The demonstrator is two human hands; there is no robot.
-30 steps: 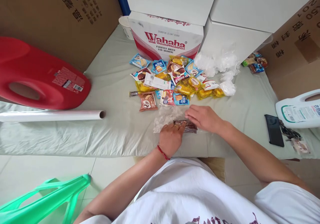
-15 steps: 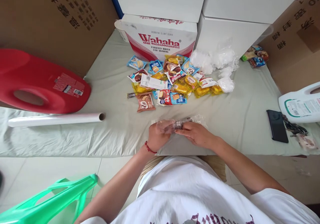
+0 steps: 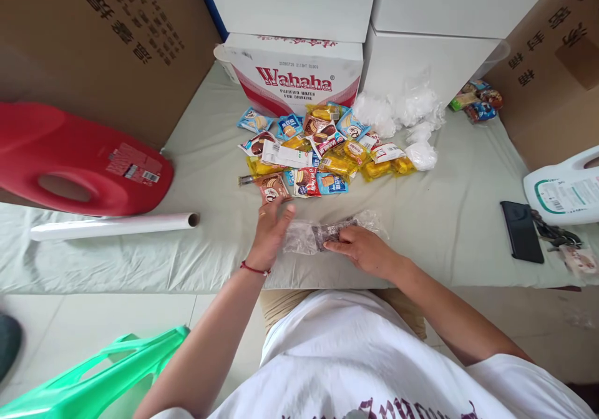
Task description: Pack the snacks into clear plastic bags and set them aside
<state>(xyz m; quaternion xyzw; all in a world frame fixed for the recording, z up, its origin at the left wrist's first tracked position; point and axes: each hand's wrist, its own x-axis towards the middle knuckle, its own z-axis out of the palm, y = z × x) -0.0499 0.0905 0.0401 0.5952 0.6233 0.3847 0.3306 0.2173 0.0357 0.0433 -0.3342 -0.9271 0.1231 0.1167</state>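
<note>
Clear plastic film (image 3: pixel 298 237) lies around a dark brown printed packet (image 3: pixel 322 234) near the front of the cloth-covered table. My right hand (image 3: pixel 362 247) holds the packet at its right part, the fingers bent over it and the index finger against its front edge. To the left of the film, my left hand (image 3: pixel 271 232) is open, thumb apart, with its fingertips at the lower edge of a brown snack packet (image 3: pixel 275 187). That packet is at the near edge of a heap of wrapped snacks, including a red-and-white packet (image 3: pixel 306 182) and yellow-wrapped snacks (image 3: pixel 337 164).
A Wahaha carton (image 3: pixel 299 76) stands behind the heap, beside crumpled clear plastic (image 3: pixel 416 110). A film roll (image 3: pixel 116 226) and a red jug (image 3: pixel 93 176) are at left. A phone (image 3: pixel 521 232) and a white bottle (image 3: pixel 566 188) are at right. A green stool (image 3: pixel 107 369) stands below.
My left hand has let go of the film-wrapped packet and moved left and up to the brown snack packet. My right hand has stayed on the dark packet.
</note>
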